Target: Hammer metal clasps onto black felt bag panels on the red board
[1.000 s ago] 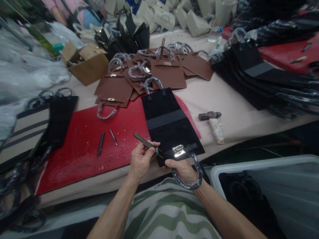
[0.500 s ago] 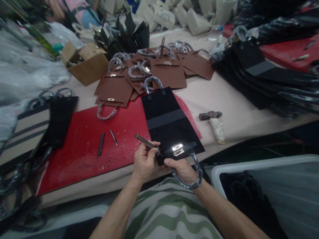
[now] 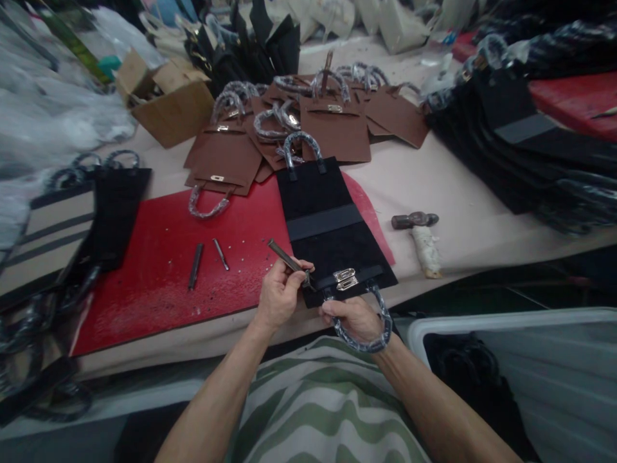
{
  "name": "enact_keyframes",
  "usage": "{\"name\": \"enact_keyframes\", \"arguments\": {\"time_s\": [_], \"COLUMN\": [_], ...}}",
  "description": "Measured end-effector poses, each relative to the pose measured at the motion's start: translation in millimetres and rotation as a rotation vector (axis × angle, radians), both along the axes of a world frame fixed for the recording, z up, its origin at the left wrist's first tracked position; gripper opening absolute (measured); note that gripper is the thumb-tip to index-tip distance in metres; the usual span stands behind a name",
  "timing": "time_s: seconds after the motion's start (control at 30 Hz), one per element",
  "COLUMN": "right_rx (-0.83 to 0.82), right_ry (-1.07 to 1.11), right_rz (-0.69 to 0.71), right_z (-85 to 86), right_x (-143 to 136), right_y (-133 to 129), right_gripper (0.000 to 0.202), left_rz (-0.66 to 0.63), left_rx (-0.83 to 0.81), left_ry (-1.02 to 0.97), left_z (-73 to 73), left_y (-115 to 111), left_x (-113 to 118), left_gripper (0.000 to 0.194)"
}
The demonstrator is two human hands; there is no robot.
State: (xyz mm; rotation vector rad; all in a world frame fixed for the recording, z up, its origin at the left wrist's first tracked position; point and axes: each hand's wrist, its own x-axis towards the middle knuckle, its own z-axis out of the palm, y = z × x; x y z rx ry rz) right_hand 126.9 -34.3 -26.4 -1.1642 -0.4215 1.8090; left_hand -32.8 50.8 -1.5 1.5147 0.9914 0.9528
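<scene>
In front of me a black bag panel lies partly over the red board, its near edge reaching past the table edge. It has a plastic-wrapped handle at each end and two shiny metal plates near my side. My left hand is closed around a metal punch, whose lower end is at the panel's near left part. My right hand reaches through the near wrapped handle and grips the panel's near edge between thumb and fingers; its fingertips are hidden underneath.
A hammer lies right of the panel. Two metal rods, one dark and one thin, rest on the board. Brown panels lie behind, with a cardboard box. Black panels are stacked right; a white bin stands below.
The view has shifted slightly, so the table things sit a little higher. Both hands keep their holds; the near end of the panel and its metal plates have tilted slightly.
</scene>
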Motion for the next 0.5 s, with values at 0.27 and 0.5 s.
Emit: {"name": "enact_keyframes", "arguments": {"time_s": [0.27, 0.5], "right_rx": [0.015, -0.004], "right_ry": [0.022, 0.062], "right_rz": [-0.022, -0.014], "right_z": [-0.1, 1.7], "right_x": [-2, -5], "right_y": [10, 17], "right_gripper": [0.027, 0.032], "left_rz": [0.022, 0.015], "left_rx": [0.101, 0.255], "left_ry": [-0.003, 0.082], "left_z": [7.5, 5.0], "left_y": [6, 11], "left_x": [-3, -3], "left_gripper": [0.017, 0.014]}}
